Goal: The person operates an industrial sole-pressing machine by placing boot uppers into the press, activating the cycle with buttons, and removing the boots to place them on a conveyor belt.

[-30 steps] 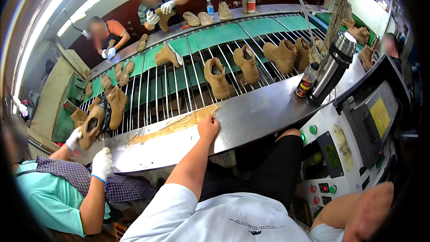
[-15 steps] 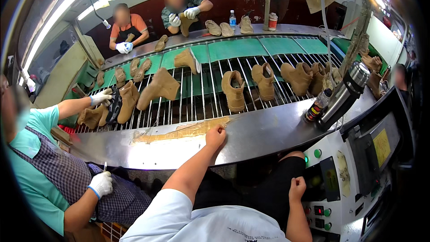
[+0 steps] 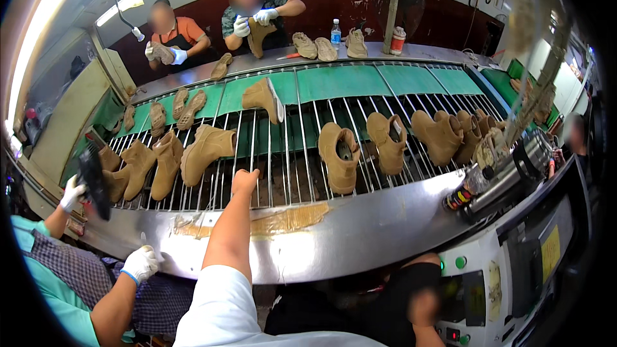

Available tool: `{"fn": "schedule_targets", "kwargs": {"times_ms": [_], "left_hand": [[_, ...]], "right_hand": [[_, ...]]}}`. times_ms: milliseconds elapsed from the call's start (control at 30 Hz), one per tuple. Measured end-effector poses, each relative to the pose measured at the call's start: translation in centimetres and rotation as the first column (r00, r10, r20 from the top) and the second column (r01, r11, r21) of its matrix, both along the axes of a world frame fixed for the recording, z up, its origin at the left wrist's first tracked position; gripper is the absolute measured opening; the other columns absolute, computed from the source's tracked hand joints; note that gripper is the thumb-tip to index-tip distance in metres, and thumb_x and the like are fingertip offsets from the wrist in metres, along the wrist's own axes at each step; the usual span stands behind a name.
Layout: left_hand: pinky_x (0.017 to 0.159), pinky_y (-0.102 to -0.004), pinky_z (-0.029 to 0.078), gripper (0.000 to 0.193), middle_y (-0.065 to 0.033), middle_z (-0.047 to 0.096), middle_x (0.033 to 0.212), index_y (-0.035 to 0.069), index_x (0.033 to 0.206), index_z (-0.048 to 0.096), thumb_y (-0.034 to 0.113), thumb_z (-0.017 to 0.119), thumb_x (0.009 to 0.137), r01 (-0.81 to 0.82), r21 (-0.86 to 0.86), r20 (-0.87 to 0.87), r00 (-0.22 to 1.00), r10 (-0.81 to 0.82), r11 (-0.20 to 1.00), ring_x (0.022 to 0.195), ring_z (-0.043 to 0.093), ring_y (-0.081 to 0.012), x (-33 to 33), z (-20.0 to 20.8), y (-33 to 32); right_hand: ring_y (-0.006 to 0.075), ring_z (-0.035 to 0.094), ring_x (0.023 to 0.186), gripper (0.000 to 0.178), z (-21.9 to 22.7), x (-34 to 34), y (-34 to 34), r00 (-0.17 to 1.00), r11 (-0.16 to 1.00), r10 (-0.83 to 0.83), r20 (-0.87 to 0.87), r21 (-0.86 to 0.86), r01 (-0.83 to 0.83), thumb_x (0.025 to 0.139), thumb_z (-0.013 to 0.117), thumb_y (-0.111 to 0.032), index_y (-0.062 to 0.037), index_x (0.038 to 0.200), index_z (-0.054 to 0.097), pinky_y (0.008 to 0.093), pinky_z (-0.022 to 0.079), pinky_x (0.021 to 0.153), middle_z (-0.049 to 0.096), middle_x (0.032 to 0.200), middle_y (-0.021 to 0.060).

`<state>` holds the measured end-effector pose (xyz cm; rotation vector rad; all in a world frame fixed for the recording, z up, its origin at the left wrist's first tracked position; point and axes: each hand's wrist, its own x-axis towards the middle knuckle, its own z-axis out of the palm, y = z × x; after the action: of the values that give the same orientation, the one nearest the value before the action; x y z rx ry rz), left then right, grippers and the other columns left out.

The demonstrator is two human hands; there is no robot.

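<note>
My left hand (image 3: 245,181) is stretched out over the metal bars of the rack (image 3: 287,173), its fingers curled closed and nothing showing in them. Nearest to it is a tan ankle boot (image 3: 207,154), tipped over on the bars just beyond and to the left. Another tan boot (image 3: 260,99) with a pale sole lies further back. To the right of my hand stand two tan boots, one (image 3: 339,157) close by and one (image 3: 387,142) beyond it. My right hand (image 3: 423,307) is low by my lap, too blurred to show its fingers.
A steel ledge (image 3: 373,231) with torn brown tape runs before me. A steel flask (image 3: 508,183) and a bottle (image 3: 459,198) stand right, above a control panel (image 3: 475,295). At left, a co-worker's gloved hand holds a black shoe part (image 3: 94,180). Two people work across the rack.
My left hand has moved from the steel ledge forward and left over the bars. The tipped boot has settled further left. The left co-worker has lifted the black shoe part off the rack.
</note>
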<state>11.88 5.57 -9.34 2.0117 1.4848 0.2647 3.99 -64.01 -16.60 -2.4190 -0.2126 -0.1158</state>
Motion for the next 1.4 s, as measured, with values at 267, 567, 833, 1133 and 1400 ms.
{"fn": "schedule_targets", "kwargs": {"times_ms": [267,567,833,1133,1400], "left_hand": [[0.087,-0.0454,0.048,0.062,-0.0156,0.066,0.111,0.006,0.108,0.065,0.057,0.066,0.072,-0.194,0.218,-0.314,0.914,0.257,0.956,0.106,0.062,-0.0339,4.3,0.1,8.8],[0.082,-0.0422,0.053,0.030,-0.0177,0.068,0.104,0.005,0.097,0.072,0.027,0.055,0.085,0.271,0.290,-0.484,0.869,-0.104,0.918,0.097,0.066,-0.0325,4.2,1.0,11.5],[0.078,-0.0421,0.053,0.032,-0.0180,0.069,0.085,0.005,0.080,0.072,0.033,0.057,0.083,0.736,0.285,-0.712,0.592,-0.379,0.614,0.084,0.067,-0.0345,-8.7,20.6,6.3],[0.059,-0.0412,0.051,0.029,-0.0092,0.066,0.069,0.010,0.075,0.069,0.032,0.051,0.082,0.989,-0.026,-0.680,-0.124,-0.722,-0.145,0.066,0.064,-0.0301,-14.1,35.9,-26.9],[0.043,-0.0325,0.041,0.026,0.0006,0.049,0.058,0.011,0.059,0.049,0.020,0.072,0.069,0.431,0.600,-0.335,-0.630,-0.700,-0.675,0.050,0.053,-0.0190,-16.8,36.7,-42.1]], "right_hand": [[0.0255,0.050,0.050,0.025,4.9,1.3,3.8,0.990,0.967,-0.131,0.053,-0.212,0.139,0.082,0.061,-0.024,-0.0096,0.066,0.050,0.0385,0.042,0.052,0.051,0.057,0.0083],[0.0319,0.058,0.059,0.014,8.1,0.7,5.4,0.963,0.958,-0.236,-0.127,-0.196,0.209,0.075,0.064,-0.015,-0.0063,0.069,0.056,0.0398,0.047,0.058,0.058,0.063,0.0125],[0.0160,0.058,0.069,0.023,8.0,0.8,9.0,0.936,0.954,-0.017,-0.352,0.275,0.121,0.076,0.064,-0.005,-0.0056,0.097,0.057,0.0294,0.049,0.066,0.059,0.076,0.0059],[0.0319,0.064,0.091,0.081,15.2,-5.4,13.7,-0.195,0.222,0.973,-0.121,0.722,0.655,0.089,0.040,-0.066,-0.0223,0.150,0.011,0.0384,0.054,0.076,0.052,0.124,0.0263],[0.0320,0.030,0.138,0.078,20.8,-15.9,0.8,0.303,-0.289,0.951,0.061,0.523,0.802,0.092,0.033,-0.063,-0.0110,0.149,0.024,0.0486,0.020,0.115,0.030,0.151,0.0132]]}}
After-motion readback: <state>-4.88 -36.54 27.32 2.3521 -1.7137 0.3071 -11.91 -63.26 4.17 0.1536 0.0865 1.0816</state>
